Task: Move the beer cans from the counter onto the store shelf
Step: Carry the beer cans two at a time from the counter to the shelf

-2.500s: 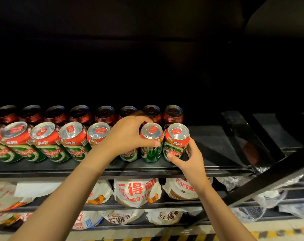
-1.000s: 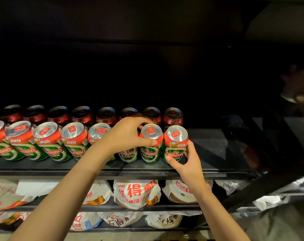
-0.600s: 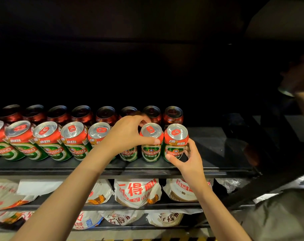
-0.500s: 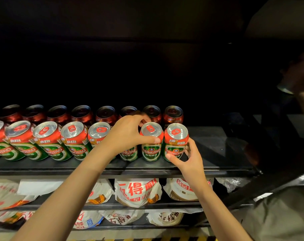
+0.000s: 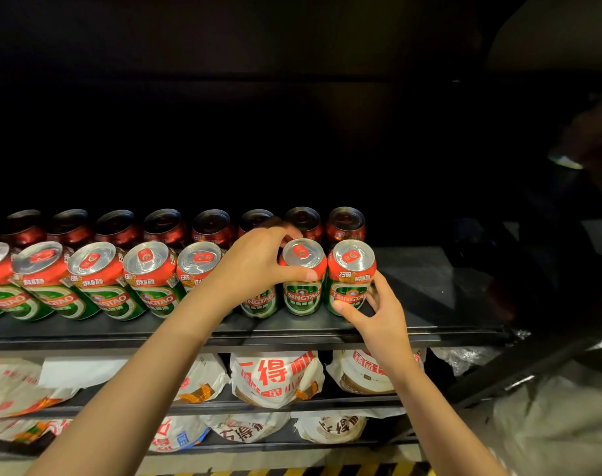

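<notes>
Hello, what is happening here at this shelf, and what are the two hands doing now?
A person is stocking red-and-green aluminium beer cans on a dark metal store shelf. The left hand grips one can from above, and the right hand pinches the last can in the front row. Both cans stand upright at the right end of the row, with a second row of cans behind.

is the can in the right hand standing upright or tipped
Upright: the rightmost front-row beer can stands base-down on the shelf, lid up, right hand gripping its lower side.
</notes>
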Demonstrator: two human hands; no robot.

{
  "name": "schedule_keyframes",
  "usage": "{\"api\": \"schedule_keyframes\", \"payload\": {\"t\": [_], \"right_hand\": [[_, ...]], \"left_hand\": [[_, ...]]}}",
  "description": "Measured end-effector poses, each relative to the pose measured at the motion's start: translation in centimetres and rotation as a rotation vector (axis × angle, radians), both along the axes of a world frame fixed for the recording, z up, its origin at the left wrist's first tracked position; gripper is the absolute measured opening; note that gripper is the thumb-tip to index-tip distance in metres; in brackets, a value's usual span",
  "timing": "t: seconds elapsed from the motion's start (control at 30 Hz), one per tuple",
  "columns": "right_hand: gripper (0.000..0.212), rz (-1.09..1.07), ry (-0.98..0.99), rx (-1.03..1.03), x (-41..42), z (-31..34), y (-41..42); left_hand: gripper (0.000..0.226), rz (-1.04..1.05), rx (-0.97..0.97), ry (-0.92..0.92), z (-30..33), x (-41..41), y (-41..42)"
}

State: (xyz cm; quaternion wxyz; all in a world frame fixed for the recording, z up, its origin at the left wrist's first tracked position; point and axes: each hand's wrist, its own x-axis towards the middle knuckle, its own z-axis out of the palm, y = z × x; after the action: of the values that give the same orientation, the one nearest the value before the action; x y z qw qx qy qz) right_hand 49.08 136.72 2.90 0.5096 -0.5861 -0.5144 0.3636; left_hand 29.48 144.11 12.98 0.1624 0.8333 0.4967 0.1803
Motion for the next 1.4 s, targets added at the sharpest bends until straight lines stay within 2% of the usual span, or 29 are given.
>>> {"api": "schedule_keyframes", "payload": {"t": [0.5,0.67,0.77,0.87,0.97,1.07,1.2,1.33,1.4], "right_hand": [[0.069,-0.047,-0.045,-0.034,-0.5,0.4,-0.2],[0.067,-0.052,-0.069,-0.022,-0.8,0.6,-0.3],[0.07,-0.067,-0.052,-0.031,-1.1,1.2,-0.4],[0.072,-0.142,-0.081,-0.028,-1.3,2.1,-1.6],[0.059,-0.233,-0.164,-0.044,-1.1,3.0,-4.3],[0.039,-0.32,-0.282,-0.098,-0.4,3.3,-8.0],[0.032,-0.455,-0.416,-0.197,0.5,3.4,-14.8],[0.027,-0.657,-0.402,-0.334,0.1,3.1,-24.6],[0.027,-0.79,-0.391,-0.372,-1.4,2.9,-30.4]], "left_hand": [[0.073,-0.043,0.126,-0.041,-0.3,-0.5,-0.3],[0.061,-0.112,0.135,-0.061,0.0,-0.8,0.1],[0.059,-0.154,0.156,-0.007,0.3,-0.9,0.4],[0.058,-0.203,0.218,0.125,0.9,-1.0,0.7],[0.054,-0.195,0.312,0.259,2.3,-0.9,0.2],[0.048,-0.167,0.424,0.255,3.9,-0.2,-1.6],[0.044,-0.407,0.445,0.148,5.0,3.7,-5.5],[0.051,-0.771,0.323,0.069,3.8,9.2,-11.9],[0.05,-0.954,0.282,0.085,3.0,11.2,-16.3]]}}
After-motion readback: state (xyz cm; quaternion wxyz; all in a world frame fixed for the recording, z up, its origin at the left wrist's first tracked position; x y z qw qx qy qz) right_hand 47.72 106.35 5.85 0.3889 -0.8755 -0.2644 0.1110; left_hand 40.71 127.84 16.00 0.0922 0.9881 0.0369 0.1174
